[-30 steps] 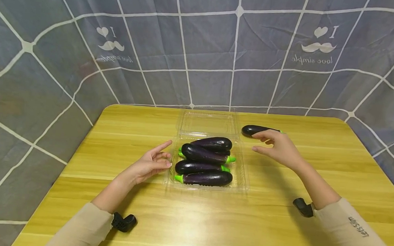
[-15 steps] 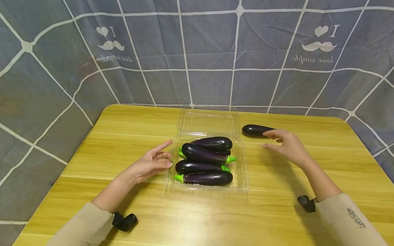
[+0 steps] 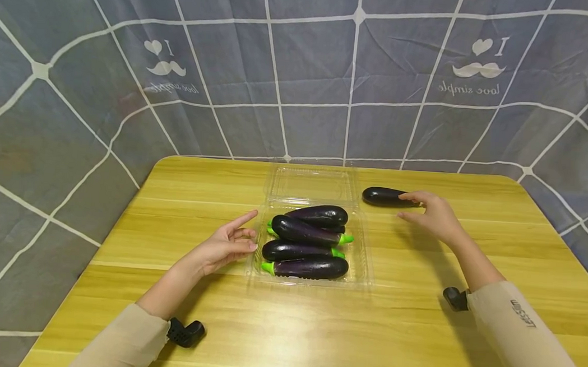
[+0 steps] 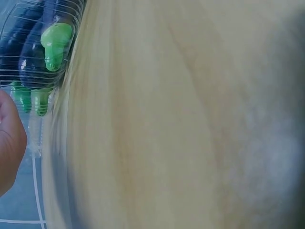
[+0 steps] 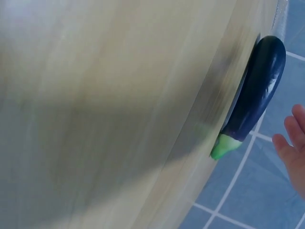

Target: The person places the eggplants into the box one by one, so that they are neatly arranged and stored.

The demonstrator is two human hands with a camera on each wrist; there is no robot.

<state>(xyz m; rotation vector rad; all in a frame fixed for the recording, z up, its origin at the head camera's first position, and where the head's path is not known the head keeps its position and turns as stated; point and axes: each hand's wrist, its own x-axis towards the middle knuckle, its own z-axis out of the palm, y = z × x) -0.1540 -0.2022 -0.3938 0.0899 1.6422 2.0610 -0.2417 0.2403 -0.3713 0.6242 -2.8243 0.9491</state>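
Note:
In the head view, a lidded clear plastic box [image 3: 362,266] stands at the table's middle with its lid [image 3: 311,184] folded back. Several purple eggplants [image 3: 311,267] with green stems lie inside. My left hand [image 3: 221,248] is at the box's left edge, index finger extended and thumb by the rim; whether it touches cannot be told. To the right of the lid lies a single eggplant [image 3: 384,197] on the table. My right hand [image 3: 435,217] hovers by its stem end, thumb and fingers apart. The right wrist view shows a gap between that eggplant [image 5: 257,90] and the fingers.
The wooden table [image 3: 290,329] reaches back to a grey curtain [image 3: 311,66] with white grid lines. A black wrist-worn device [image 3: 186,332] hangs under the left forearm, and another black device [image 3: 455,299] under the right.
My right hand has shifted right along the lone eggplant toward its stem end, uncovering more of its dark body. The left hand and the box have stayed in place.

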